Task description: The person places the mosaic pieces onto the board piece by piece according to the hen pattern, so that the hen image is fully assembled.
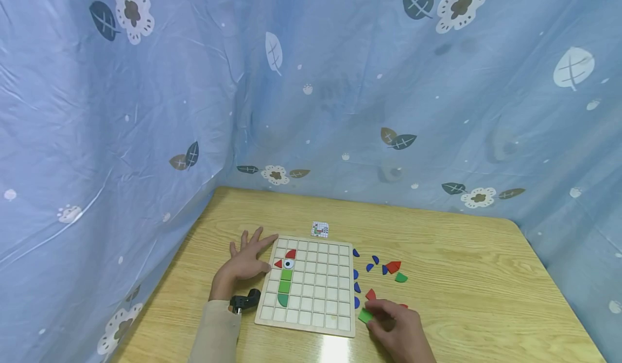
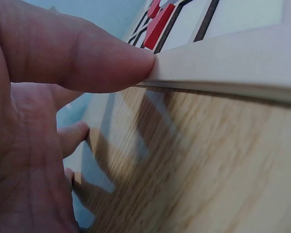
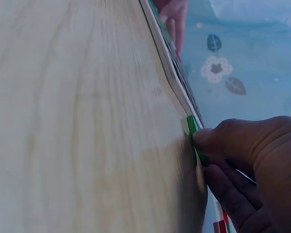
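A wooden grid board [image 1: 318,320] lies on the table. On its left columns stand a red quarter-circle [image 1: 290,254], a red triangle [image 1: 278,263], a round eye piece [image 1: 289,264], two green squares [image 1: 285,287] and a green quarter-circle [image 1: 283,300]. My left hand [image 1: 247,263] is spread out, with thumb and index finger touching the board's left edge; the thumb tip also shows against that edge in the left wrist view. Just right of the board's lower corner, my right hand [image 1: 398,328] pinches a green square [image 3: 192,127] between thumb and fingers, close over the table.
Several blue pieces [image 1: 357,287] lie along the board's right edge. Farther right are red pieces [image 1: 393,267] and a green quarter-circle [image 1: 401,277]. A small pattern card [image 1: 319,229] lies behind the board. A black device [image 1: 247,300] is at my left wrist. A blue curtain [image 1: 311,109] surrounds the table.
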Motion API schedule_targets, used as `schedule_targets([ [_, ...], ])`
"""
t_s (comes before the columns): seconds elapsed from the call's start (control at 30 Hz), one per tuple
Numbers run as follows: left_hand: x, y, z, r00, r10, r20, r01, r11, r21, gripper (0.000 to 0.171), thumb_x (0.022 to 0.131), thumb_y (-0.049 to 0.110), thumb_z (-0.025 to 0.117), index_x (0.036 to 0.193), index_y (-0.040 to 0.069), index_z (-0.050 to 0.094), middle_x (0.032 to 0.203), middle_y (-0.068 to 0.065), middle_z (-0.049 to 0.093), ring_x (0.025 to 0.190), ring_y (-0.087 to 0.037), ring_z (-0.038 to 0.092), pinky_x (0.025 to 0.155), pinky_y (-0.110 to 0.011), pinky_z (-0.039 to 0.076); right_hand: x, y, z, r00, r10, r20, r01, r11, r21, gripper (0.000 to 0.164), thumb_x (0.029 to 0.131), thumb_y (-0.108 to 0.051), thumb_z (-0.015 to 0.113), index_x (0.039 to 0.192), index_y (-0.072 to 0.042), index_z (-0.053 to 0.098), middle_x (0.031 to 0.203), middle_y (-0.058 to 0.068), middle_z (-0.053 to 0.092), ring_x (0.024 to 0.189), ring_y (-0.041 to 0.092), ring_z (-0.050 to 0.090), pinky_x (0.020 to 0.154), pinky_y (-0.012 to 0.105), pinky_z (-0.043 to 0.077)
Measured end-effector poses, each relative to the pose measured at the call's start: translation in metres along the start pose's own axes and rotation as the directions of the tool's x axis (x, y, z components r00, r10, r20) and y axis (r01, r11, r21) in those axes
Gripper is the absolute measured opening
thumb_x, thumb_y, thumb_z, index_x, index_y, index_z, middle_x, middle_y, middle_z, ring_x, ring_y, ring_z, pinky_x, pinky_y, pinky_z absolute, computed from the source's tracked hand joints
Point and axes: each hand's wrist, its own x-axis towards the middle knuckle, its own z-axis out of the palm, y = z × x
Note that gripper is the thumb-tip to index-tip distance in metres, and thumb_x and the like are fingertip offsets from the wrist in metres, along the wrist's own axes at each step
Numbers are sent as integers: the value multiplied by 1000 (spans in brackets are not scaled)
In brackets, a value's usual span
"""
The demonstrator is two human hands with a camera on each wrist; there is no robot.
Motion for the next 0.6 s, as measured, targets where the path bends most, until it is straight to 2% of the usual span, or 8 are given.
schedule_targets([
  [0.17, -1, 0, 1, 1000, 1, 2, -1, 1000, 6, 90, 83, 8, 76, 167, 20, 48, 183, -25, 7, 165, -58, -16, 120, -83, -22, -2, -3, -1, 1000, -28, 2, 28, 999, -17, 36, 80, 4, 89, 107, -19, 84, 103, -10, 83, 88, 0, 74, 82, 22, 63],
  [0.4, -2, 0, 2, 1000, -8, 0, 8, 1000, 2, 89, 84, 8, 76, 167, 20, 48, 184, -24, 7, 165, -57, -16, 120, -82, -22, -1, -6, -11, 999, -24, 40, 24, 1000, -9, 35, 82, 1, 90, 109, -20, 84, 106, -11, 84, 96, 4, 78, 87, 23, 64],
  [0.5, -2, 1, 2, 1000, -7, 0, 7, 1000, -5, 89, 83, 7, 76, 167, 19, 48, 184, -24, 7, 165, -57, -17, 120, -82, -23, 1, -10, -16, 997, -62, 39, 62, 998, 1, 35, 82, 2, 89, 110, -19, 84, 108, -8, 84, 97, 6, 78, 88, 25, 65],
  [0.6, -1, 1, 1, 1000, -6, 0, 6, 1000, -7, 89, 83, 7, 76, 167, 19, 48, 184, -23, 6, 165, -57, -17, 121, -81, -23, 5, -14, -16, 990, -143, 19, 143, 990, 6, 37, 82, 5, 88, 111, -17, 84, 109, -6, 84, 94, 6, 78, 86, 27, 66],
])
